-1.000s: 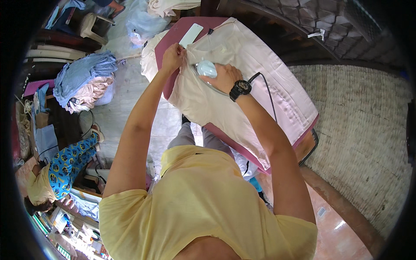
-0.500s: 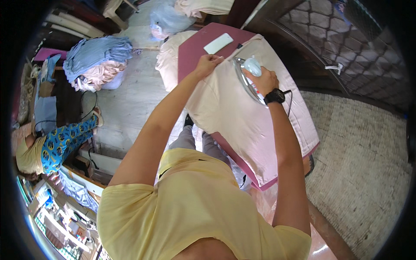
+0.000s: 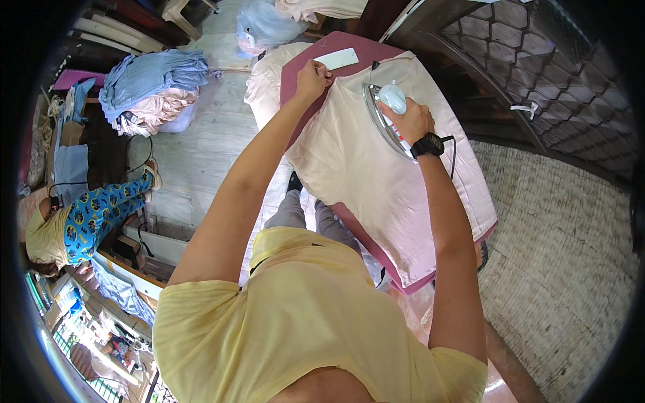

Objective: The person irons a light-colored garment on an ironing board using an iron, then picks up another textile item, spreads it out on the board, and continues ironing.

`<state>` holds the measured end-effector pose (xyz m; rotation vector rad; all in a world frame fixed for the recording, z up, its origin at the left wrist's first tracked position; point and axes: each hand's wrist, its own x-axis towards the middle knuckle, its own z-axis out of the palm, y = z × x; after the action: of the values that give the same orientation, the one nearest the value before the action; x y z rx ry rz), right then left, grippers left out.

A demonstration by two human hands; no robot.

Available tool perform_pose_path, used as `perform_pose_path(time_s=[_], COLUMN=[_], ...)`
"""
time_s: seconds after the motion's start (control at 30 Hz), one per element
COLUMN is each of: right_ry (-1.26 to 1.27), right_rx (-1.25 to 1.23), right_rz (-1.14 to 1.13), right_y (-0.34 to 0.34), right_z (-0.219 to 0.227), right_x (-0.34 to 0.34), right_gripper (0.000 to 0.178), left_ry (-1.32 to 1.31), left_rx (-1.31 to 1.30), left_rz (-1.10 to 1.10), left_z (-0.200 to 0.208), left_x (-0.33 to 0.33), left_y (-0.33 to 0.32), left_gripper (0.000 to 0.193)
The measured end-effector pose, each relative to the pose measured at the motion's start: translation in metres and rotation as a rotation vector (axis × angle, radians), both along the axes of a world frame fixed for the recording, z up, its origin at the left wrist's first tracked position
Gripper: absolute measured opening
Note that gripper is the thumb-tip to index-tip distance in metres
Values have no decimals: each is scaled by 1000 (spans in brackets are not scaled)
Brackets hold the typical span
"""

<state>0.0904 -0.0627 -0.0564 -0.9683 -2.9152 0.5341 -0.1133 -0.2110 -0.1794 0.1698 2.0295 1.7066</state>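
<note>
My right hand (image 3: 408, 121) is wrapped round the handle of a clothes iron (image 3: 383, 121) with a shiny metal soleplate and a pale blue tank. The iron rests on a pale pink garment (image 3: 376, 181), spread over a maroon ironing board (image 3: 306, 67). At the garment's upper left edge is my left hand (image 3: 313, 80), its fingers curled together beside the near end of a white flat rectangular object (image 3: 338, 59). Whether cloth is between those fingers is hidden. The iron's black cord (image 3: 452, 158) trails from beside my right wrist.
A pile of blue and pink clothes (image 3: 154, 87) lies at the far left. Another person (image 3: 94, 221) is at the left edge, in blue patterned trousers. A plastic bag (image 3: 269, 27) stands beyond the board. On the right is a dark lattice door (image 3: 510, 60).
My left hand has shifted up and left along the garment's edge, closer to the white object, its fingers now curled. The right hand and iron have barely moved.
</note>
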Motion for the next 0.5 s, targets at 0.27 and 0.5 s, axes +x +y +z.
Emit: perform_pose_path(time_s=[0.27, 0.5], right_ry=[-34, -75], right_rx=[0, 15], right_rz=[-31, 151], right_y=[-2, -12], right_z=[3, 11], right_x=[6, 4], right_gripper=[66, 67], left_ry=[415, 304], left_rx=[-255, -381], left_rz=[-242, -169], left_z=[2, 7], left_x=[23, 11], left_y=[-7, -8], left_gripper=[27, 28])
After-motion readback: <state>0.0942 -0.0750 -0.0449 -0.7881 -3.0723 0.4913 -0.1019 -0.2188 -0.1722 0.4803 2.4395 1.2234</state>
